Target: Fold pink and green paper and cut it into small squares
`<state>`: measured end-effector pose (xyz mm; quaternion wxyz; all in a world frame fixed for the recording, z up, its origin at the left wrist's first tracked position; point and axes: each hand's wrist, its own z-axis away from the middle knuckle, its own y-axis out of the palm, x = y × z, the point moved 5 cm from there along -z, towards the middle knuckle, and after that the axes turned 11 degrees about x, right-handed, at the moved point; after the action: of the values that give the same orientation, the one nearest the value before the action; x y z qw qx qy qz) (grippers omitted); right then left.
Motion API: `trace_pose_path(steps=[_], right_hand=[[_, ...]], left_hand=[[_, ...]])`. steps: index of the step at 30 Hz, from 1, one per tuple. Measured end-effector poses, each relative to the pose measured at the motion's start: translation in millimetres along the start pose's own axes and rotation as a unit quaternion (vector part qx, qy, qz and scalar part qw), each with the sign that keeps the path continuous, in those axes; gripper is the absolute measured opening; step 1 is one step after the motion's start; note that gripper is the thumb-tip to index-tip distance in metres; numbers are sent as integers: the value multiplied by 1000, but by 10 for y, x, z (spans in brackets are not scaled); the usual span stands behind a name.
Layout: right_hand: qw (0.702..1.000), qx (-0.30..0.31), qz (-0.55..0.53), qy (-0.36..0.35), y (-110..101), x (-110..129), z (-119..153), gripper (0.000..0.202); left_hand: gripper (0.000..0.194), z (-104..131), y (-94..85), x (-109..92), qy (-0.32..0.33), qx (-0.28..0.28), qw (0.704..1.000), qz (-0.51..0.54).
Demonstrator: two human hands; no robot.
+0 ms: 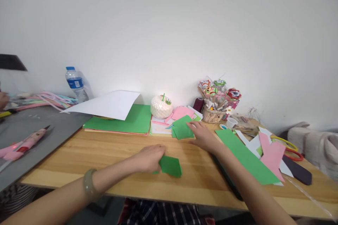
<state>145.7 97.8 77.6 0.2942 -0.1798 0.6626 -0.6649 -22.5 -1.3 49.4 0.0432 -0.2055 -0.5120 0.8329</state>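
Observation:
My left hand [151, 158], below a bangle on the wrist, is closed on a small green paper piece [171, 166] low over the wooden table. Farther back and to the right, my right hand [202, 134] has its fingers on the edge of some green paper squares [182, 126]. Those squares overlap pink paper scraps [182, 112] beside a white woven ball [161, 107] with a green stem. Whether the right fingers pinch a square or only touch it is unclear.
Green sheets [139, 119] lie under a raised white sheet [111, 103]. A bottle [75, 84], a pink glue gun [23, 146], a basket of paper flowers [213, 114], a long green strip [245, 154] and scissors [293, 154] surround the work area. Another person's hand [3, 100] shows far left.

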Motion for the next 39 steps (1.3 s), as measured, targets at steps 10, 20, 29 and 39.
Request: trace_pose_path(steps=[10, 20, 29, 39], right_hand=[[992, 110, -67, -13, 29, -111, -857, 36], [933, 45, -347, 84, -92, -199, -510, 32], [742, -102, -659, 66, 310, 436, -331, 34], [801, -101, -586, 77, 295, 7, -587, 34]], left_hand=[[65, -96, -69, 55, 130, 26, 971, 197], [30, -404, -138, 626, 77, -233, 782, 573], [38, -790, -152, 115, 134, -315, 653, 675], [60, -915, -192, 77, 104, -335, 723, 595]])
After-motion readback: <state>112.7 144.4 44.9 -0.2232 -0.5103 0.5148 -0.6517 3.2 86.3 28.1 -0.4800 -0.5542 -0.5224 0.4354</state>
